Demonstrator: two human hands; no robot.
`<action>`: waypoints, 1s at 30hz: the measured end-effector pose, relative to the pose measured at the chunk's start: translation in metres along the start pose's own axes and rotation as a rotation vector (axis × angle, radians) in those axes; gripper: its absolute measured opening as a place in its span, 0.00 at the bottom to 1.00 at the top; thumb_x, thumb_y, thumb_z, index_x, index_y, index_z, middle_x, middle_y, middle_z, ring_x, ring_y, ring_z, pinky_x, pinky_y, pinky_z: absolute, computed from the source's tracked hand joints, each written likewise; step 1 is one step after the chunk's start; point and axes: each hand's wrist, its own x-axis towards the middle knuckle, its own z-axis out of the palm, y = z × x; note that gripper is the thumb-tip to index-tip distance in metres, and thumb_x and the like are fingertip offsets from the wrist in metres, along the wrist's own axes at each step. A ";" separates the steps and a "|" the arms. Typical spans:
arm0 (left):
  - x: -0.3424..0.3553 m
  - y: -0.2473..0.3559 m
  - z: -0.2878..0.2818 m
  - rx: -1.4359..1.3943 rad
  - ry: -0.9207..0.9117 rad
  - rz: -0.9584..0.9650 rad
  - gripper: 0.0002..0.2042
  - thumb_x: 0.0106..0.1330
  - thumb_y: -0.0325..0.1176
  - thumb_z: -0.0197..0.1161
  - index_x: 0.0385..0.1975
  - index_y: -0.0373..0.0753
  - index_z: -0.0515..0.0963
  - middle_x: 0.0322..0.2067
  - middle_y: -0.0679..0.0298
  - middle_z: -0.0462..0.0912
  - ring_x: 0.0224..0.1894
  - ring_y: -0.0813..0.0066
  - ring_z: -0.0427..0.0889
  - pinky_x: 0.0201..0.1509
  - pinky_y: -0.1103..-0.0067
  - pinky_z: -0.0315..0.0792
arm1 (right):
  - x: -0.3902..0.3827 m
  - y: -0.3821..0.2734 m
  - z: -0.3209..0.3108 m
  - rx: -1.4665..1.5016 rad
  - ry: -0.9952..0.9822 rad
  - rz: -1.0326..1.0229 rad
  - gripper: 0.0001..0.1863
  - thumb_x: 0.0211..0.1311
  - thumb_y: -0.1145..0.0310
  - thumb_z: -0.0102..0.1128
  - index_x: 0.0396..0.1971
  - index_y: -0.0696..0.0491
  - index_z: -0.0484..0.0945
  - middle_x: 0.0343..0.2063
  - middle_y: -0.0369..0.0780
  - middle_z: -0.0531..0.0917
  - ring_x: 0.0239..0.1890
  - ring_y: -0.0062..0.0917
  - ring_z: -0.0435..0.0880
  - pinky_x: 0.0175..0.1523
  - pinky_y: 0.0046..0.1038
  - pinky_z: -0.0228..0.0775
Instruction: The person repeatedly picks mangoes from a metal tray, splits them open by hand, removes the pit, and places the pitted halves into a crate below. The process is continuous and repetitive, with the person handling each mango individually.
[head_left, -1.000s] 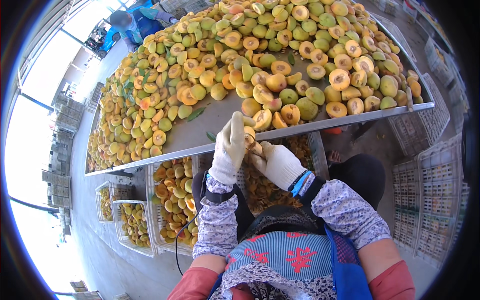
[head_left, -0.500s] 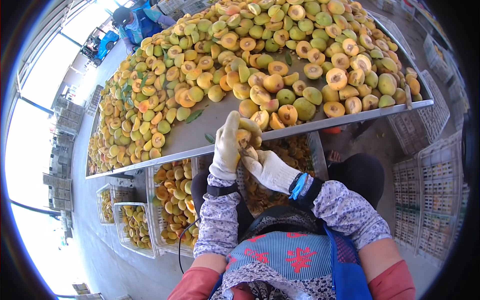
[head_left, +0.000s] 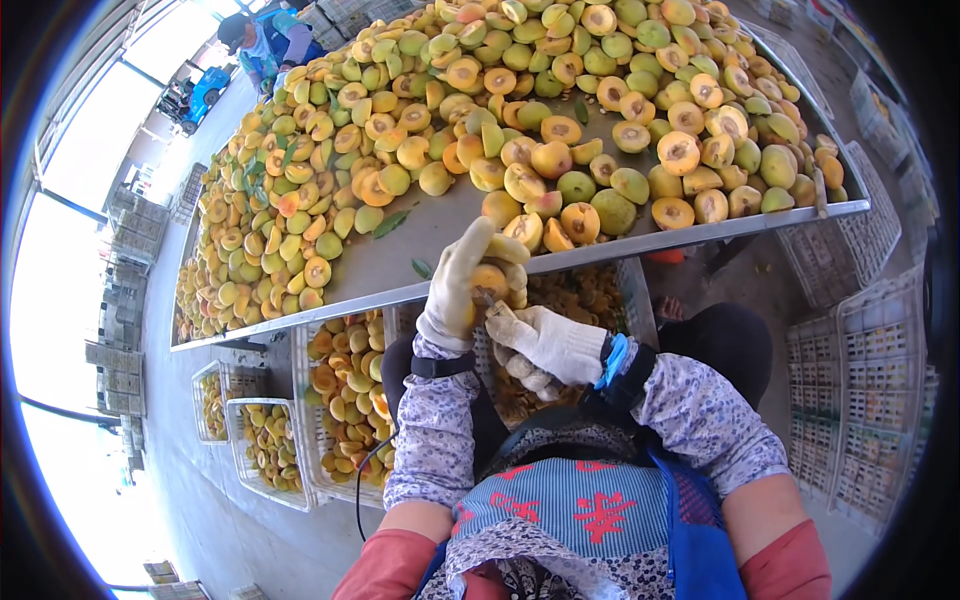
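Holds a cut fruit (head_left: 489, 279) in the gloved left hand (head_left: 455, 287), fingers curled closely around it, just short of the near rim of the metal table (head_left: 720, 233). Brings the gloved right hand (head_left: 562, 345) up against the fruit's near side, thumb and finger pinched narrow around a slim dark thing (head_left: 487, 298). Cannot tell its kind or the depth of its tip.

Seems, from this grip, to be midway through working at the dark middle of the fruit. Appears to call next for a firm left hold, a small controlled turn of the right wrist, and left fingertips well clear of the tip.

Look below, between the knees, for a pale crate (head_left: 637, 300) holding browner cut pieces (head_left: 592, 293). Find to the left a larger white crate (head_left: 303, 430) with plump orange-yellow halves (head_left: 350, 380), and farther left two smaller crates (head_left: 240, 440) with similar fruit. See on the table a broad heap of halves (head_left: 400, 120), thickest toward the far side. Note at right some slatted crates (head_left: 860, 390), contents unclear.
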 end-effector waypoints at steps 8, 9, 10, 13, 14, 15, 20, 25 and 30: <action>0.017 -0.017 -0.016 -0.913 -0.051 0.105 0.17 0.77 0.50 0.55 0.38 0.42 0.81 0.24 0.66 0.79 0.26 0.66 0.78 0.28 0.71 0.74 | 0.005 0.016 -0.009 -0.419 0.093 -0.205 0.25 0.73 0.45 0.55 0.32 0.55 0.78 0.19 0.39 0.78 0.19 0.30 0.77 0.25 0.32 0.70; 0.016 -0.013 -0.030 -0.880 0.041 0.160 0.15 0.75 0.49 0.57 0.40 0.43 0.81 0.26 0.69 0.80 0.28 0.67 0.78 0.29 0.71 0.74 | 0.011 0.031 -0.017 -0.643 0.177 -0.342 0.24 0.72 0.47 0.56 0.33 0.56 0.80 0.22 0.43 0.82 0.23 0.35 0.81 0.30 0.35 0.74; 0.010 -0.004 -0.036 -0.834 0.108 0.220 0.16 0.75 0.50 0.58 0.40 0.43 0.81 0.26 0.68 0.80 0.29 0.67 0.79 0.30 0.71 0.76 | 0.009 0.024 -0.013 -0.864 0.263 -0.475 0.23 0.71 0.49 0.57 0.35 0.57 0.81 0.25 0.46 0.85 0.28 0.40 0.85 0.35 0.37 0.78; -0.029 0.035 -0.049 -0.501 0.379 0.336 0.19 0.75 0.52 0.58 0.42 0.40 0.81 0.27 0.65 0.81 0.28 0.68 0.80 0.32 0.71 0.78 | -0.012 0.010 -0.016 -1.193 0.343 -0.103 0.21 0.69 0.51 0.58 0.40 0.56 0.83 0.35 0.51 0.87 0.41 0.47 0.86 0.48 0.44 0.77; -0.045 0.049 -0.051 -0.322 0.515 0.294 0.18 0.75 0.49 0.59 0.44 0.37 0.80 0.28 0.64 0.79 0.29 0.69 0.80 0.32 0.74 0.74 | -0.016 0.011 -0.019 -1.254 0.361 -0.072 0.21 0.70 0.51 0.58 0.40 0.56 0.83 0.35 0.50 0.87 0.42 0.47 0.86 0.48 0.44 0.77; -0.056 0.053 -0.070 0.003 0.576 0.256 0.19 0.75 0.50 0.58 0.43 0.36 0.82 0.28 0.63 0.81 0.29 0.68 0.80 0.35 0.75 0.75 | -0.015 0.017 -0.026 -1.239 0.390 -0.113 0.24 0.70 0.47 0.57 0.42 0.56 0.81 0.32 0.51 0.87 0.39 0.49 0.87 0.46 0.47 0.78; -0.061 0.038 -0.129 1.166 0.944 0.236 0.18 0.75 0.43 0.62 0.43 0.29 0.84 0.35 0.61 0.86 0.37 0.75 0.81 0.45 0.77 0.75 | -0.006 0.015 -0.025 -1.262 0.554 -0.157 0.22 0.69 0.49 0.57 0.40 0.55 0.83 0.33 0.49 0.87 0.40 0.47 0.87 0.47 0.46 0.78; 0.013 0.017 -0.056 1.106 0.330 0.560 0.11 0.69 0.35 0.66 0.48 0.42 0.85 0.49 0.55 0.86 0.56 0.59 0.83 0.60 0.70 0.76 | -0.005 0.013 -0.037 -1.259 0.681 -0.169 0.25 0.69 0.45 0.57 0.39 0.56 0.81 0.30 0.50 0.87 0.37 0.48 0.87 0.44 0.47 0.80; 0.087 -0.020 -0.045 1.293 0.007 0.405 0.16 0.69 0.34 0.65 0.56 0.47 0.81 0.62 0.56 0.76 0.64 0.54 0.76 0.67 0.69 0.72 | -0.016 0.000 -0.029 -1.239 0.667 -0.071 0.22 0.70 0.48 0.55 0.42 0.53 0.83 0.34 0.50 0.88 0.39 0.46 0.87 0.47 0.46 0.79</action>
